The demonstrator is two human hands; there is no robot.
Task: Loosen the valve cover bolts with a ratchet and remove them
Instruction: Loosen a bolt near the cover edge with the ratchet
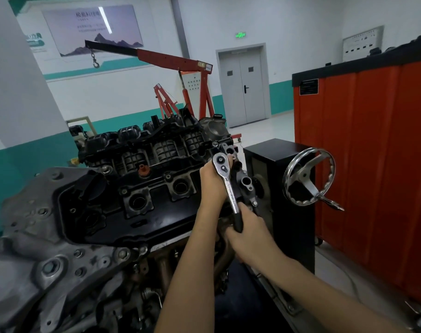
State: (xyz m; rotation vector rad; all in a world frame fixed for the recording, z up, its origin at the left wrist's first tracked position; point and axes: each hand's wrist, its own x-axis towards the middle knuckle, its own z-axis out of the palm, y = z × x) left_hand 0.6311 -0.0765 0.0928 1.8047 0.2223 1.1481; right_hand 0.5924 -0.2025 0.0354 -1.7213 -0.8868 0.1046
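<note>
At valve cover [161,212] edge, ratchet [228,186].

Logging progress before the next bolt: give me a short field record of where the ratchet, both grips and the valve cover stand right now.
tool: chrome ratchet with black handle, head at the far right end of the black plastic valve cover
left grip: cups the ratchet behind its head, fingers curled round it
right grip: holds the black handle end
bolt: hidden under the ratchet head, cannot tell
nearby: chrome handwheel right of the engine; orange-red tool cabinet beyond it
</note>
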